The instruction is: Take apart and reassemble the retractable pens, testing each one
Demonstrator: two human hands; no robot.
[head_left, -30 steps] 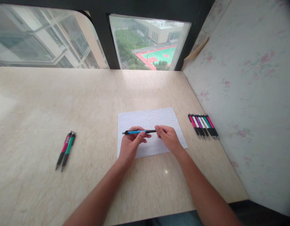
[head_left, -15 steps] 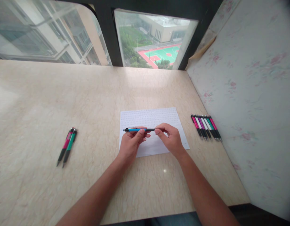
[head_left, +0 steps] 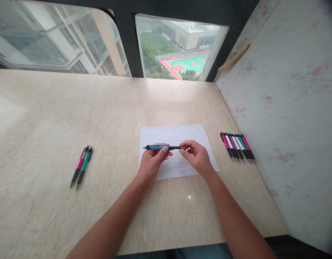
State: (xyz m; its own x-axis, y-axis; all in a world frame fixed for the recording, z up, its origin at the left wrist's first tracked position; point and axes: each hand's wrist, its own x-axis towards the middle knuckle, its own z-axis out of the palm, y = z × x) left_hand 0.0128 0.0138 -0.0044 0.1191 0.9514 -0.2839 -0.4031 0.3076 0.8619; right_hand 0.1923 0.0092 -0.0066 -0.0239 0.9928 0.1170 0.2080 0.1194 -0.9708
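A blue and black pen (head_left: 158, 147) lies level in the air above a white sheet of paper (head_left: 176, 135) covered with faint handwriting. My left hand (head_left: 152, 162) is closed round the blue barrel. My right hand (head_left: 197, 158) pinches the pen's black end on the right with thumb and forefinger. Both hands hover over the near half of the sheet.
Two pens (head_left: 82, 167), one pink and one green, lie side by side at the left of the beige marble-pattern table (head_left: 74, 108). A row of several pens (head_left: 237, 146) lies at the right, close to the flowered wall (head_left: 290, 108). Windows (head_left: 179, 46) run along the far edge.
The hands and pen have stayed together over the paper, with only a slight shift as the camera moved. The right fingers sit a little further out on the pen's end.
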